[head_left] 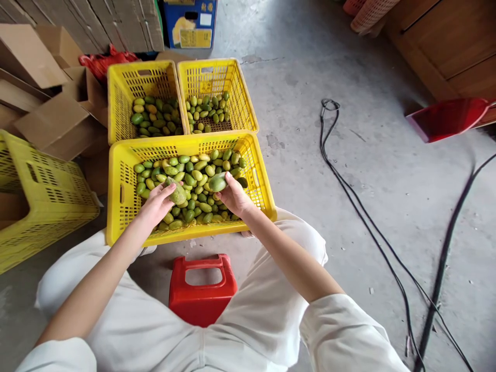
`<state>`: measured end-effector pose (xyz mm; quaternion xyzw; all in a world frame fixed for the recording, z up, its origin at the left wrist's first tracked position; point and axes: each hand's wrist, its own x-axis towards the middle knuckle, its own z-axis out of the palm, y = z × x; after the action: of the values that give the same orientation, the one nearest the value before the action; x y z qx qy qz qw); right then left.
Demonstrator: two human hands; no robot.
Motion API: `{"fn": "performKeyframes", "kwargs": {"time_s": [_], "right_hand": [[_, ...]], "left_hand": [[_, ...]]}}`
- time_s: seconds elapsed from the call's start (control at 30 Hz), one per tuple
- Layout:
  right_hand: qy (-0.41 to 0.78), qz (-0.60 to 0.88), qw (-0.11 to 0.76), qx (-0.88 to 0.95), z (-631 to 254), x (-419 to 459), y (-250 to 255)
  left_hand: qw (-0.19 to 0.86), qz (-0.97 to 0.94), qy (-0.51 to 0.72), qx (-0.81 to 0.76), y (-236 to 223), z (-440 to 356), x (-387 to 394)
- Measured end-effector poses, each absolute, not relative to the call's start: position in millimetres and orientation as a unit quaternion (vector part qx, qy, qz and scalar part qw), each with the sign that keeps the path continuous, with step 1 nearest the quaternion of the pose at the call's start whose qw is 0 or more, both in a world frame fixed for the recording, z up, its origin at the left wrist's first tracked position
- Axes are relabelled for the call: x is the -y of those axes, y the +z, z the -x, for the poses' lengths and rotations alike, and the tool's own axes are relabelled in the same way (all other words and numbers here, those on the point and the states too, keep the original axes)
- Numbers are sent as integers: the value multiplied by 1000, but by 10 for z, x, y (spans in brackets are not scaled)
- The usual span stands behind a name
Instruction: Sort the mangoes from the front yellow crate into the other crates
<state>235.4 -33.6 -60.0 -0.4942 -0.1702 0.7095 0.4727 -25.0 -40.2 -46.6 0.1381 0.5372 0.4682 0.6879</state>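
A big yellow crate (116,196) in front of my knees holds several green and yellowish fruits (194,178). My left hand (157,204) is over the crate's left half, closed round one dull green fruit (177,194). My right hand (234,199) is over the right half, gripping another green fruit (217,182) between thumb and fingers. Both arms reach in from below, in white sleeves. Behind stand two smaller yellow crates: the left crate (116,88) fairly full of fruit, the right crate (244,98) with a thin layer.
A red stool (201,299) sits between my legs. Another yellow crate (42,196) lies tipped at the left beside cardboard boxes (50,119). Black cables (349,175) run over the concrete floor at the right, near a red tray (445,119) and a wooden cabinet (453,46).
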Motion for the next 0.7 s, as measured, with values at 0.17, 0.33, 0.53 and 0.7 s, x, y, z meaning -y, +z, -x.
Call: {"fn": "performKeyframes", "kwargs": {"time_s": [0.17,0.33,0.53,0.7], "right_hand": [[744,472,450,145,-2359,313,-574],[770,446,447,92,-2407,306,-599],[759,467,439,113,-2383,327,-633],[735,477,444,186,-2382,343,-648]], "left_hand": [[680,-132,479,-540,-509,268,374],[707,-59,450,-542,-378,265,315],[704,-67,450,-545,-306,199,343],[683,-109,491,-530,-427,180,394]]}}
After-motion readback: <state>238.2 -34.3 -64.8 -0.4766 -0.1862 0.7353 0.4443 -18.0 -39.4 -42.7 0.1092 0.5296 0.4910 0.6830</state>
